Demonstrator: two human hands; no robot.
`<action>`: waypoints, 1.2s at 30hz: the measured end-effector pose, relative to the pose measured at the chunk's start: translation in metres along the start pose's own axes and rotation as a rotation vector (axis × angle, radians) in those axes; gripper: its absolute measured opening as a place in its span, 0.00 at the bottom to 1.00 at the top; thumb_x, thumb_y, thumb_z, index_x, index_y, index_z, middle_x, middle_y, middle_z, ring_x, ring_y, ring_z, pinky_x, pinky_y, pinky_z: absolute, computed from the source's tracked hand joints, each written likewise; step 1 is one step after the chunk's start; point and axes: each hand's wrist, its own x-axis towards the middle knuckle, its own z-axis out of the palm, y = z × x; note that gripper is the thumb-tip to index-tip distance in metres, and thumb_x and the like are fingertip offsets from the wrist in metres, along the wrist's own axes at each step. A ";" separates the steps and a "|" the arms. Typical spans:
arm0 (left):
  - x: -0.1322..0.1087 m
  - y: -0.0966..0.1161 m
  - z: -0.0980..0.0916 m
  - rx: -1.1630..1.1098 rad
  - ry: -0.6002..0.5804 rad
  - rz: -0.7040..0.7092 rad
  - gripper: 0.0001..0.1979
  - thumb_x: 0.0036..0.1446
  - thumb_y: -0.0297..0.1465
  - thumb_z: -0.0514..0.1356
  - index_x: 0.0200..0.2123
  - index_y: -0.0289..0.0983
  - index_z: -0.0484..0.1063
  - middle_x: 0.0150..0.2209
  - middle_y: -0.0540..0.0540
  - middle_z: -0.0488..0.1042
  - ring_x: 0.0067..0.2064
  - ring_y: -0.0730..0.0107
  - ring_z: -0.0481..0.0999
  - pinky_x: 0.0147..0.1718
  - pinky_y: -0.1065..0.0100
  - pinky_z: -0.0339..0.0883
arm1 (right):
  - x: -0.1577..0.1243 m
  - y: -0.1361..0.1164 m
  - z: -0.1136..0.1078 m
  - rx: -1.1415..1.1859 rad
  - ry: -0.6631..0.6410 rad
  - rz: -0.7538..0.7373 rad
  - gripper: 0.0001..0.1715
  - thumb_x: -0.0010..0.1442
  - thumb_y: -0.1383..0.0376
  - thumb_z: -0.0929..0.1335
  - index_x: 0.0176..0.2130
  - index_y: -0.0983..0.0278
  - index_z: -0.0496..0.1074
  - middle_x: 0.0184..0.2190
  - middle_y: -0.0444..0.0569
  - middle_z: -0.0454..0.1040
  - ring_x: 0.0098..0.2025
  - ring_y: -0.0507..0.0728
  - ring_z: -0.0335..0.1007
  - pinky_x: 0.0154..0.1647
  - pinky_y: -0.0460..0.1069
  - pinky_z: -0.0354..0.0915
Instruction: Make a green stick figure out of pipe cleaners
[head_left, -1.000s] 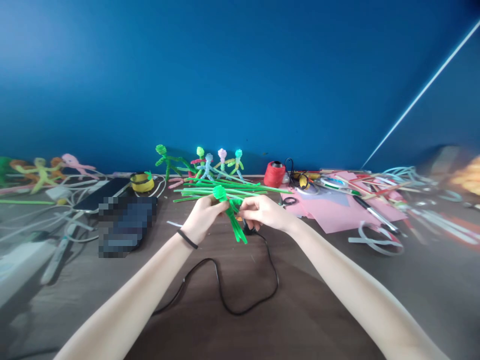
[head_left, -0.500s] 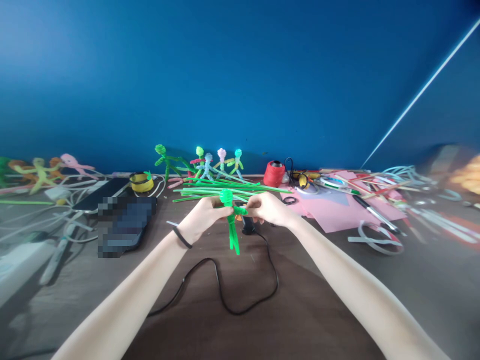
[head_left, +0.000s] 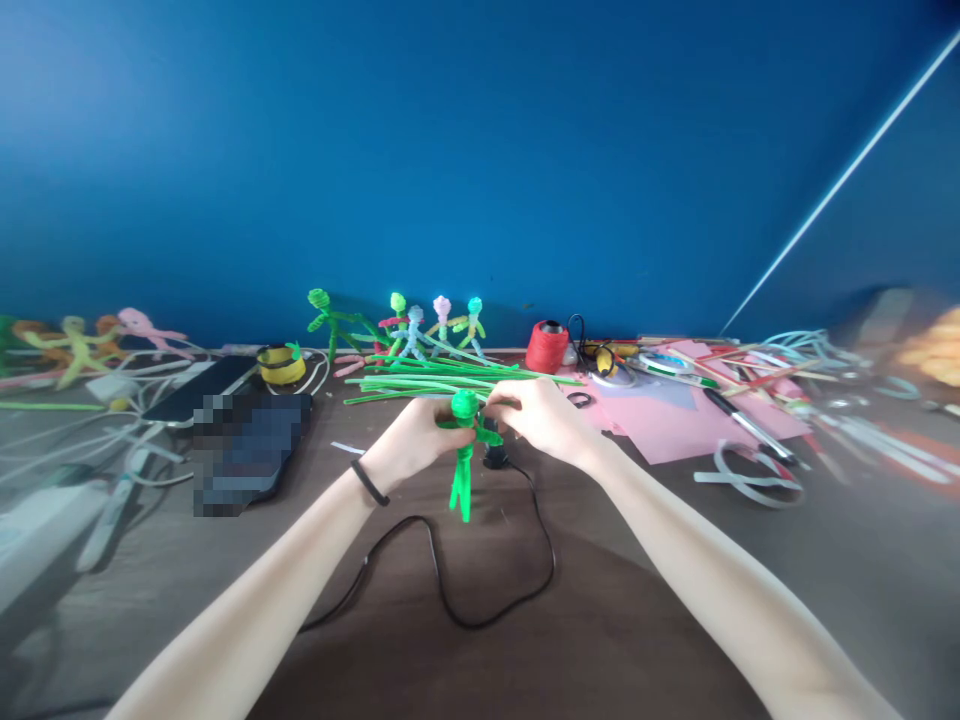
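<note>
A bright green pipe-cleaner figure (head_left: 463, 455) is held upright above the table, with a coiled round head, a wrapped body and two legs hanging down. My left hand (head_left: 422, 436) pinches it at the upper body between thumb and fingers. On the other side, my right hand (head_left: 536, 415) has its fingers pinched together at the figure's shoulder, beside the head; the exact grip is partly hidden. One short wrapped arm sticks out below those right fingertips. Behind both hands lies a bundle of loose green pipe cleaners (head_left: 420, 383).
Several finished pipe-cleaner figures (head_left: 410, 335) lean along the blue wall. A dark phone (head_left: 259, 455) and a yellow tape roll (head_left: 281, 366) lie left. A red thread spool (head_left: 547, 347), pink paper (head_left: 660, 430) and a pen (head_left: 750, 425) are right. A black cable (head_left: 450, 610) loops in front.
The green figure has shifted slightly right and turned, its legs now swung leftward. My right fingers have moved from the tip of its arm in toward the shoulder.
</note>
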 end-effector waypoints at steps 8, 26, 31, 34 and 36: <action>-0.002 0.006 0.000 0.000 0.084 0.003 0.08 0.40 0.29 0.57 0.26 0.33 0.72 0.23 0.52 0.70 0.28 0.71 0.67 0.28 0.72 0.61 | -0.006 -0.022 -0.004 -0.023 0.050 -0.010 0.11 0.54 0.63 0.64 0.23 0.65 0.68 0.18 0.43 0.69 0.20 0.48 0.59 0.25 0.44 0.52; 0.002 0.001 -0.007 -0.297 0.293 -0.053 0.07 0.39 0.32 0.59 0.23 0.33 0.68 0.22 0.50 0.70 0.25 0.74 0.66 0.25 0.72 0.59 | -0.003 -0.013 0.001 0.465 -0.243 0.088 0.11 0.54 0.63 0.63 0.35 0.67 0.68 0.24 0.46 0.73 0.18 0.47 0.62 0.21 0.44 0.59; 0.004 -0.004 -0.011 -0.404 0.237 -0.073 0.07 0.39 0.31 0.61 0.22 0.33 0.68 0.21 0.51 0.69 0.23 0.76 0.65 0.24 0.72 0.58 | 0.001 -0.003 0.001 0.600 -0.326 0.114 0.11 0.52 0.62 0.64 0.31 0.68 0.70 0.23 0.47 0.72 0.18 0.46 0.62 0.20 0.44 0.58; 0.001 -0.002 -0.012 -0.466 0.146 -0.087 0.07 0.39 0.31 0.61 0.23 0.33 0.69 0.22 0.50 0.70 0.24 0.76 0.66 0.25 0.72 0.59 | 0.003 0.001 0.001 0.642 -0.364 0.112 0.12 0.51 0.60 0.66 0.29 0.69 0.70 0.23 0.47 0.72 0.18 0.46 0.61 0.20 0.44 0.58; -0.001 0.001 -0.013 -0.474 0.081 -0.103 0.08 0.39 0.31 0.61 0.24 0.32 0.69 0.23 0.50 0.70 0.25 0.75 0.66 0.26 0.71 0.60 | 0.003 0.003 0.001 0.640 -0.366 0.124 0.13 0.49 0.59 0.67 0.29 0.69 0.70 0.23 0.46 0.72 0.18 0.46 0.61 0.20 0.43 0.57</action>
